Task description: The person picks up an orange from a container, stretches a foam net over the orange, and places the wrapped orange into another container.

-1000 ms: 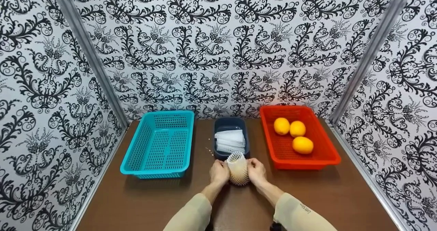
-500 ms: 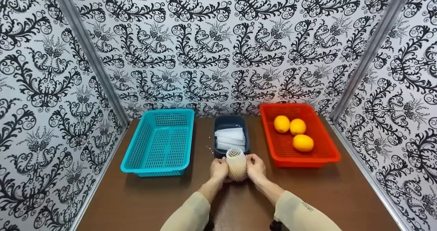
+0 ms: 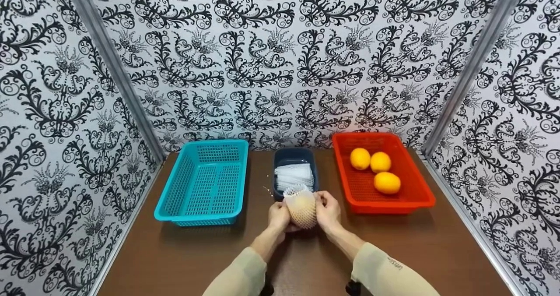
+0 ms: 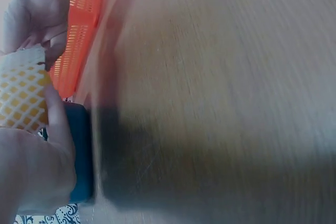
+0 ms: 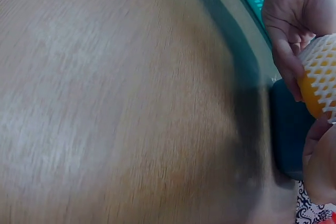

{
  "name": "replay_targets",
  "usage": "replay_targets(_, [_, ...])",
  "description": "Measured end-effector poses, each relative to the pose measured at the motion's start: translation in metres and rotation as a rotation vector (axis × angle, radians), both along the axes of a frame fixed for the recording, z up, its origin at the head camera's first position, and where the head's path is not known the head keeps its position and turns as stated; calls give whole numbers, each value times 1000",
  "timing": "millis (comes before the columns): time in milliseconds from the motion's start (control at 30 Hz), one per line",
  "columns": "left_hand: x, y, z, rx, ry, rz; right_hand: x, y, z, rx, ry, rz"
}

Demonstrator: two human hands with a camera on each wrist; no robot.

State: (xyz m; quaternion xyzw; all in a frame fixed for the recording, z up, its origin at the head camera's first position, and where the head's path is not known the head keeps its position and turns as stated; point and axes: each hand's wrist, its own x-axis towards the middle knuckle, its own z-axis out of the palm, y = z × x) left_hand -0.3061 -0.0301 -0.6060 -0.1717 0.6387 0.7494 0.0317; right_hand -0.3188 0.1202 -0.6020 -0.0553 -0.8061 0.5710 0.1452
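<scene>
A yellow-orange fruit in a white foam net (image 3: 302, 212) is between my two hands in the middle of the head view, its net opening at the top and tilted left. My left hand (image 3: 278, 217) grips its left side, with the thumb (image 4: 56, 114) laid along the net in the left wrist view. From the other side my right hand (image 3: 328, 211) pinches the net near its upper edge. Yellow skin shows through the mesh (image 5: 324, 74) in the right wrist view. Behind the fruit stands a dark blue bin (image 3: 294, 156) holding a stack of flat white foam nets (image 3: 294, 176).
To the right, a red basket (image 3: 356, 206) holds three loose yellow-orange fruits (image 3: 387, 183). A turquoise basket (image 3: 214, 186) with nothing in it stands at the left. Small white bits (image 3: 268, 189) lie on the brown table (image 3: 188, 261). Patterned walls enclose the back and sides.
The netted fruit has risen slightly, and its open end has tipped to the left. My right hand has moved up along the net, while my left stays at the fruit's side.
</scene>
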Motion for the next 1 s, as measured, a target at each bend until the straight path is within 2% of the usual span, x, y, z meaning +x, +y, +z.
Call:
replay_targets(267, [-2,-8,-4,112,26,-26,-3,-2,-1,-107,17,57])
replay_targets(400, [-2,-9,-4,158,34,-23,-2,-4,-2,-143,-10,57])
replay_targets(567, [-2,-6,-6,217,58,-36,0,-5,-2,-165,15,67])
replay_targets(667, [-2,-4,-6,225,55,-31,0,-5,-3,-165,33,74])
replay_targets(1000, [1,-4,-5,219,34,-16,-1,-4,-10,-181,8,90])
